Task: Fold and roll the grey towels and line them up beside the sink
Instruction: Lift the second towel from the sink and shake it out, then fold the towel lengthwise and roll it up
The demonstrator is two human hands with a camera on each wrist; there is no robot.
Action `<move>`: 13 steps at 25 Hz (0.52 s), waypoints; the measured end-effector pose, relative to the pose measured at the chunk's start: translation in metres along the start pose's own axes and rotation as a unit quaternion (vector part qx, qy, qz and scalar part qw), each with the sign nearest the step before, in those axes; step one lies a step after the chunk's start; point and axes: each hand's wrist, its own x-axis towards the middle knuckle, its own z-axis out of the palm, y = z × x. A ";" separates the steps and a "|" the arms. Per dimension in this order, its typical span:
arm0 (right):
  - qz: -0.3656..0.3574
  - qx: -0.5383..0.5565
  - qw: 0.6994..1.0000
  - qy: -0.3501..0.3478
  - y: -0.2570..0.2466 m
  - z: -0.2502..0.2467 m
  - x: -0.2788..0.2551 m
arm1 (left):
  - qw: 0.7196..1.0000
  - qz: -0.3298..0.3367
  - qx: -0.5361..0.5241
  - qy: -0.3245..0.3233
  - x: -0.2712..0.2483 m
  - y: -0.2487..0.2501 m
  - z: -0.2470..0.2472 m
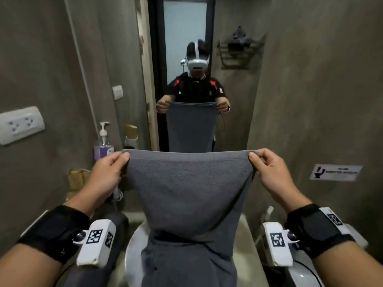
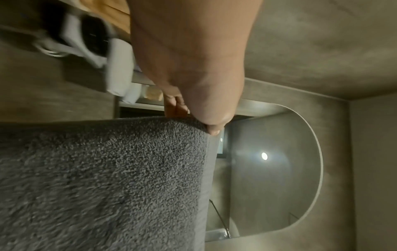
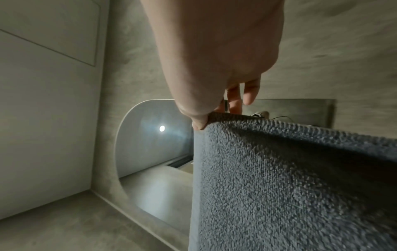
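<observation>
Grey terry towel hangs stretched in front of me over the white sink basin, its top corners pinched, one by my left hand and one by my right hand, thumb on the near side at each corner in the wrist views. Its lower part seems to bunch over the basin. For a clean fold I'd keep the top hem taut and level, then bring both corners together evenly so the edges match. A dark grey cloth, perhaps another towel, lies near left.

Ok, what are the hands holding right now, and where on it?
One grey towel: the left hand and right hand each pinch a top corner, so it hangs over the sink.
</observation>
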 end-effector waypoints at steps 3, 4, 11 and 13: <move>0.039 0.021 0.999 0.004 0.024 0.006 -0.023 | 0.998 -0.028 -0.056 -0.012 -0.025 -0.032 0.004; 0.053 0.033 0.998 0.009 0.028 0.007 -0.028 | 0.997 -0.032 -0.070 -0.007 -0.031 -0.038 0.004; 0.031 -0.032 0.999 -0.027 0.024 0.001 -0.041 | 0.999 0.009 0.006 -0.050 -0.038 -0.040 -0.006; 0.046 -0.056 0.996 -0.057 0.020 -0.003 -0.041 | 0.996 -0.015 -0.003 -0.090 -0.040 -0.035 -0.011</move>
